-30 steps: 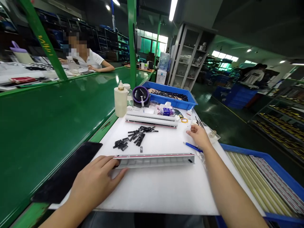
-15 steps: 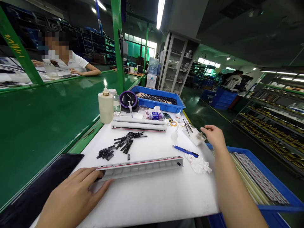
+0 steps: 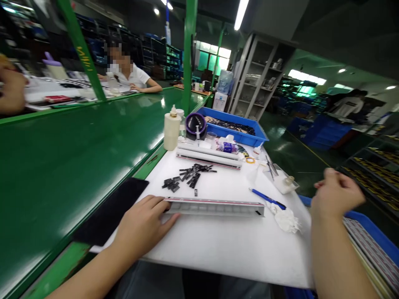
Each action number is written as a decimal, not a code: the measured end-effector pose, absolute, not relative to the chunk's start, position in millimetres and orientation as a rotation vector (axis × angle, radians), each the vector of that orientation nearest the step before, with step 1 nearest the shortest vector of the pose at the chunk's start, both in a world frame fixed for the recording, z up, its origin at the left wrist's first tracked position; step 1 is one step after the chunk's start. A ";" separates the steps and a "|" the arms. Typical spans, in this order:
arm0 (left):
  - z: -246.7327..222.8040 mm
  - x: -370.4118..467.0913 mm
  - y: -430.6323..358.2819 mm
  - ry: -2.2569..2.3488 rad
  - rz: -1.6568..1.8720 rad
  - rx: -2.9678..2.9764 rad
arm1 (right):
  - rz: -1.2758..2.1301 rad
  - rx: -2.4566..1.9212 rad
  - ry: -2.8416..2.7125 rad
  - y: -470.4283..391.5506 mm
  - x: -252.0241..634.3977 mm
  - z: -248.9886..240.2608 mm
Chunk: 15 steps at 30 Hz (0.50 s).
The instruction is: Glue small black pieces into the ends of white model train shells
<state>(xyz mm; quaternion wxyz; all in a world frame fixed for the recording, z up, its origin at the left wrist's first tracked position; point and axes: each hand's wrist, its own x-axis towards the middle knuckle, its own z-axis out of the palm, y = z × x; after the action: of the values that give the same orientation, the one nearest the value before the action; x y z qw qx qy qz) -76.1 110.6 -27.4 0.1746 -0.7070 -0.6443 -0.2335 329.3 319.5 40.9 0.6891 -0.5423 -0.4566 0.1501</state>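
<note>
My left hand (image 3: 146, 222) grips the left end of a long white channel-shaped piece (image 3: 215, 207) with a red stripe, which lies near the front of the white work surface (image 3: 224, 245). Raised beyond the right edge of that surface, my right hand (image 3: 338, 193) has its fingers curled together; whatever they hold, if anything, is hidden. Behind the channel piece lies a loose pile of small black pieces (image 3: 195, 174), with one small piece (image 3: 195, 192) apart from it. Further back rests another long white striped piece (image 3: 208, 160).
A blue pen (image 3: 268, 198), crumpled tissue (image 3: 286, 220) and small clear tray (image 3: 285, 182) are at the right. Behind stand a pump bottle (image 3: 171, 131) and blue bin (image 3: 240, 136). A bin of strips (image 3: 374, 245) sits lower right. A person (image 3: 134, 77) sits across the green belt.
The view has swung left, so the bench appears further right. My right hand has moved away from the small clear tray and its fingers have curled in. My left hand stays on the channel piece.
</note>
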 end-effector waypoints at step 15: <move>-27.3 -70.6 101.7 -2.008 -0.649 -2.022 | 0.911 -0.853 -1.363 132.7 84.8 -13.4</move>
<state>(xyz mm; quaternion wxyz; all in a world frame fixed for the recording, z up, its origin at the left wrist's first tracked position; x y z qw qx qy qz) -70.6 101.7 -27.3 0.1093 -0.6878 -0.6828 -0.2209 84.8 132.7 -13.4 0.6025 -0.3684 -0.5887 0.3933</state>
